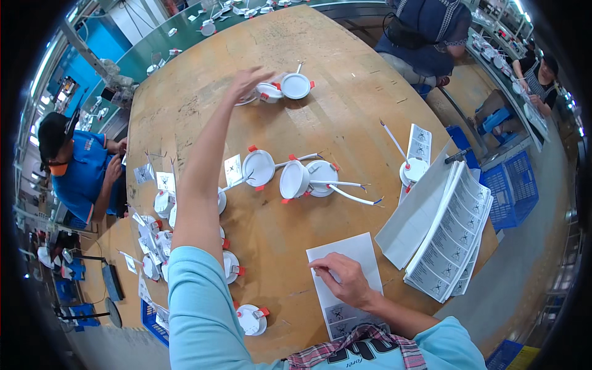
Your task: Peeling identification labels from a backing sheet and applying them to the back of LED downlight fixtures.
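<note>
My left arm stretches far across the table. My left hand [246, 83] has its fingers extended, just above and beside a group of white round downlights with red clips, one of them the downlight [296, 86] at the right. Part of another downlight [269, 92] lies by the fingertips. Near my body, my right hand [343, 279] is over a white label sheet [354, 250], its fingers curled in. Anything small between those fingers is hidden. Midway lie more downlights, including a tilted one [295, 180] and a flat one [258, 168] with white cables.
A thick stack of printed label sheets [453, 228] stands at the right beside a downlight [414, 171]. Labelled downlights [151, 240] are heaped at the left edge. One co-worker in blue [86, 163] sits left; another person [422, 37] is beyond the far right edge. Blue crates [509, 188] stand right.
</note>
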Demonstrator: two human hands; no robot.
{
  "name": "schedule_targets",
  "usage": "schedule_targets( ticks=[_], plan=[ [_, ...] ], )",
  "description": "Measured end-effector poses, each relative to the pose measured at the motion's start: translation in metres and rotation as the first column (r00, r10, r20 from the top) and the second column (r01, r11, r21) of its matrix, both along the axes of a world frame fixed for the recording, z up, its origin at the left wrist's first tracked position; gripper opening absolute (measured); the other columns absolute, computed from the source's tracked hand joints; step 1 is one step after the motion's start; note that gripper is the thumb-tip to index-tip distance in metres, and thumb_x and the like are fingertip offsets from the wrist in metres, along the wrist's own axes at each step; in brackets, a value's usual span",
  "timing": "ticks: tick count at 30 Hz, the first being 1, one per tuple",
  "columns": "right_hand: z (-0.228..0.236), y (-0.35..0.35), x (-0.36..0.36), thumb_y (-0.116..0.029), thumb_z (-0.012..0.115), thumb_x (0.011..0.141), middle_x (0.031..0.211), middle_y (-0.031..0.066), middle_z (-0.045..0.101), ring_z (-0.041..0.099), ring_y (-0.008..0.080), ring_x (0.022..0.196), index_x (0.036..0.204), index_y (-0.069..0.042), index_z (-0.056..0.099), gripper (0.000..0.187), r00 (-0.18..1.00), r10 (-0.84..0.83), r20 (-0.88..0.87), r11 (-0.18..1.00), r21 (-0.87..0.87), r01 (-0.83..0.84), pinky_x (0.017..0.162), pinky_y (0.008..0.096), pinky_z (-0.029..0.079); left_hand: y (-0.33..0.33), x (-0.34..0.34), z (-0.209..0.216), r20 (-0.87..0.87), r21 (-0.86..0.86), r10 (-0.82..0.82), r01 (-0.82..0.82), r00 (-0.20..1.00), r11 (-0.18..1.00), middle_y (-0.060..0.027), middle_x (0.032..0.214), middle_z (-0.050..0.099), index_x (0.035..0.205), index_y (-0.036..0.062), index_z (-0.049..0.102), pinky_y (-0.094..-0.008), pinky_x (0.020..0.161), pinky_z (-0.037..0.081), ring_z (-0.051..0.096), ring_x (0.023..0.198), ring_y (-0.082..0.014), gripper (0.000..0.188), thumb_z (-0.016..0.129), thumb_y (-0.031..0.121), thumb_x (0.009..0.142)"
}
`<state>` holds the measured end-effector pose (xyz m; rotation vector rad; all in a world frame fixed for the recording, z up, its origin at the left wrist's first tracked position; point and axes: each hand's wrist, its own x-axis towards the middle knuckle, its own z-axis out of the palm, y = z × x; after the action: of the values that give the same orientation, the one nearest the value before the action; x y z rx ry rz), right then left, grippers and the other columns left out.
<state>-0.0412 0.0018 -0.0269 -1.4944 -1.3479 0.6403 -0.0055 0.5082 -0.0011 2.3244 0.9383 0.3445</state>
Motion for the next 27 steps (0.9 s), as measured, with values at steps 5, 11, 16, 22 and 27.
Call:
schedule_targets(
  ticks=[5, 11, 16, 22, 27],
  plan=[
    [-0.002, -0.002, 0.006, -0.002, 0.061, 0.083, 0.081, 0.0107, 0.061, 0.06, 0.0271, 0.073, 0.097, -0.004, 0.062, 0.014, 1.0, -0.01, -0.013, 1.0, -0.001, 0.01, 0.066, 0.0362, 0.047, -0.068, 0.05, 0.0, -0.193, -0.143, -0.341, 0.317, 0.92, 0.937, -0.02, 0.12, 0.06, 0.128, 0.0154, 0.059, -0.0357, 0.093, 0.046, 0.057, 0.111, -0.0307, 0.072, 0.063, 0.062, 0.074],
    [-0.001, -0.01, 0.004, -0.003, 0.06, 0.085, 0.082, 0.011, 0.062, 0.061, 0.0276, 0.075, 0.095, -0.004, 0.063, 0.011, 1.0, -0.027, -0.006, 1.0, 0.004, 0.027, 0.066, 0.0358, 0.048, -0.155, 0.042, 0.0, -0.256, -0.016, -0.369, 0.377, 0.894, 0.926, -0.0235, 0.136, 0.044, 0.134, 0.0107, 0.051, -0.0411, 0.103, 0.037, 0.04, 0.129, -0.0347, 0.081, 0.058, 0.067, 0.076],
    [-0.005, -0.008, -0.003, -0.004, 0.06, 0.085, 0.083, 0.0115, 0.063, 0.062, 0.0275, 0.077, 0.094, -0.003, 0.063, 0.01, 1.0, 0.001, -0.027, 1.0, -0.011, -0.001, 0.067, 0.0357, 0.049, -0.167, -0.025, 0.046, -0.251, 0.037, -0.268, 0.286, 0.93, 0.958, -0.0238, 0.139, 0.04, 0.138, 0.0018, 0.042, -0.042, 0.106, 0.034, 0.038, 0.13, -0.035, 0.083, 0.057, 0.061, 0.082],
    [-0.007, -0.006, 0.002, -0.002, 0.06, 0.084, 0.084, 0.0121, 0.063, 0.062, 0.0258, 0.074, 0.096, -0.002, 0.063, 0.012, 0.998, -0.02, -0.059, 0.998, 0.051, 0.023, 0.067, 0.0326, 0.049, -0.171, -0.121, 0.088, -0.169, -0.001, -0.124, 0.126, 0.978, 0.992, -0.0239, 0.14, 0.038, 0.137, -0.0038, 0.038, -0.041, 0.107, 0.033, 0.038, 0.129, -0.0356, 0.086, 0.058, 0.061, 0.083],
    [-0.009, -0.004, 0.006, 0.001, 0.059, 0.085, 0.083, 0.0104, 0.062, 0.06, 0.0194, 0.069, 0.097, -0.002, 0.063, 0.013, 0.993, -0.048, -0.103, 0.999, 0.021, 0.05, 0.063, 0.0282, 0.048, -0.227, -0.185, 0.065, -0.499, 0.331, 0.06, 0.126, 0.865, 0.935, -0.0256, 0.141, 0.035, 0.141, -0.0047, 0.026, -0.0503, 0.109, 0.025, 0.034, 0.133, -0.0361, 0.099, 0.057, 0.066, 0.079]
  ],
)
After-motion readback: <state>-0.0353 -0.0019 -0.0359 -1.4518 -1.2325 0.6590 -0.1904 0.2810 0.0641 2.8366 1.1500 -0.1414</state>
